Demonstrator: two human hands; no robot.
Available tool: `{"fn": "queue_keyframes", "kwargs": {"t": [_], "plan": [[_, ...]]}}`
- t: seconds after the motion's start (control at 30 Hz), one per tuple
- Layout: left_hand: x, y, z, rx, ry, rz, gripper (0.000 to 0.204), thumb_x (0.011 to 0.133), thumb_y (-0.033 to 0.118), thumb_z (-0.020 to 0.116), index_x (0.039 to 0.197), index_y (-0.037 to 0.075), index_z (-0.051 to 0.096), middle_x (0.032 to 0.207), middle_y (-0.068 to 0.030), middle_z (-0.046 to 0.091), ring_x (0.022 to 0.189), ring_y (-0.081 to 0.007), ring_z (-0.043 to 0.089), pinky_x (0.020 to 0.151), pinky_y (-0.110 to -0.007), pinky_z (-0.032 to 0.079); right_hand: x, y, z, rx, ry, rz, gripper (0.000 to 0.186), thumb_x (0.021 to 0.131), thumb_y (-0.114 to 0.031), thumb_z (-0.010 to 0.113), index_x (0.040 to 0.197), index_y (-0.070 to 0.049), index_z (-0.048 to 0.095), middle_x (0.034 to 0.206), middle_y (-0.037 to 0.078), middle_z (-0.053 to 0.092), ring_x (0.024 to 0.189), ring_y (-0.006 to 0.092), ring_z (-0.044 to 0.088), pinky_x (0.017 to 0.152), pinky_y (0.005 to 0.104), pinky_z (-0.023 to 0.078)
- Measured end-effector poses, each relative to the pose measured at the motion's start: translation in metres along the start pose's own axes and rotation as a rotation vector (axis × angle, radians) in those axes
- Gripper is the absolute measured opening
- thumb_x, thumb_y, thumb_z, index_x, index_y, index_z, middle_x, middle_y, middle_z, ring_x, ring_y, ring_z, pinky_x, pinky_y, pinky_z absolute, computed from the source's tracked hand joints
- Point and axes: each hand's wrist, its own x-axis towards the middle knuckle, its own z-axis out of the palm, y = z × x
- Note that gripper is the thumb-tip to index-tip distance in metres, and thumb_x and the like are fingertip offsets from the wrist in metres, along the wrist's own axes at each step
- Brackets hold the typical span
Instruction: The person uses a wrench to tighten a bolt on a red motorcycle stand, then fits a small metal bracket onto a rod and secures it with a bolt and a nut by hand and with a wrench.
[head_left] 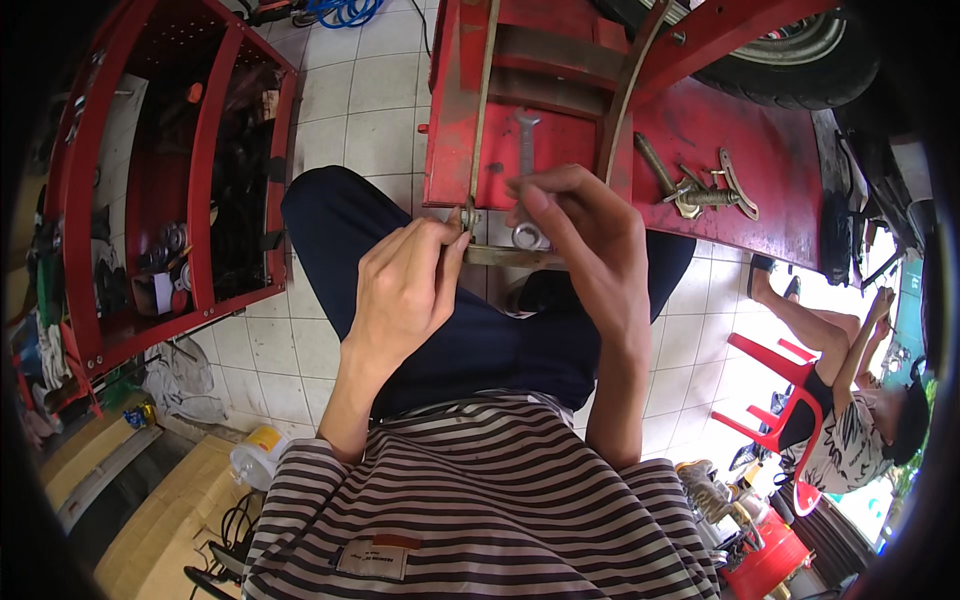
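Pinching a partly hidden metal fitting (470, 217), left fingers (440, 236) pressed together, right fingers (572, 181) curled at a blurred wrench (526, 148), grip unclear.

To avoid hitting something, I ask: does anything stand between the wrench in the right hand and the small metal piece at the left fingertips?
Nothing visible stands in the gap between the wrench, held in the right hand, and the small metal piece. The left hand partly covers that piece, though; depth is uncertain.

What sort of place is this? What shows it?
Likely a repair workshop, perhaps for motorcycles: a tyre, a combination wrench, and loose metal parts on a red platform.
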Motion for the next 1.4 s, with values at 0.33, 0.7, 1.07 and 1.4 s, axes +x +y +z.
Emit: {"fn": "queue_keyframes", "kwargs": {"t": [0.33, 0.7, 1.07, 1.4], "plan": [[0.002, 0.000, 0.000, 0.006, 0.006, 0.017, 0.017, 0.084, -0.001, 0.072, 0.084, 0.001, 0.055, 0.069, -0.0102, 0.057, 0.056, -0.0260, 0.057, 0.053, -0.035, 0.045, -0.021, -0.007, 0.004, 0.078, 0.111, -0.075, 0.053, 0.092, -0.001, 0.068, 0.136, 0.002, 0.037, 0.097, 0.008, 0.065, 0.091, 0.0152, 0.066, 0.084, 0.0302, 0.052], [0.003, 0.000, -0.002, 0.036, 0.024, 0.044, 0.016, 0.086, 0.001, 0.071, 0.084, 0.002, 0.055, 0.068, -0.0098, 0.057, 0.056, -0.0255, 0.057, 0.054, -0.035, 0.046, -0.061, -0.029, -0.004, -0.468, 0.172, 0.024, 0.021, 0.095, 0.003, 0.059, 0.116, 0.004, 0.063, 0.090, 0.007, 0.058, 0.056, 0.0106, 0.059, 0.050, 0.0262, 0.043], [0.001, 0.001, -0.002, 0.033, 0.033, 0.035, 0.015, 0.087, 0.001, 0.070, 0.084, 0.001, 0.055, 0.069, -0.0110, 0.059, 0.058, -0.0265, 0.059, 0.055, -0.035, 0.047, -0.067, -0.017, -0.009, -0.383, 0.223, -0.290, 0.007, 0.095, 0.007, 0.055, 0.099, 0.006, 0.061, 0.089, 0.012, 0.059, 0.061, 0.0162, 0.067, 0.053, 0.0229, 0.047], [0.001, 0.002, -0.004, 0.002, 0.019, 0.025, 0.012, 0.086, -0.005, 0.069, 0.087, -0.003, 0.056, 0.076, -0.0134, 0.064, 0.059, -0.0264, 0.061, 0.056, -0.032, 0.048, -0.053, -0.023, -0.019, -0.529, 0.093, -0.623, 0.021, 0.088, 0.010, 0.064, 0.104, 0.004, 0.053, 0.086, 0.013, 0.067, 0.060, 0.0150, 0.060, 0.060, 0.0266, 0.050]]}}
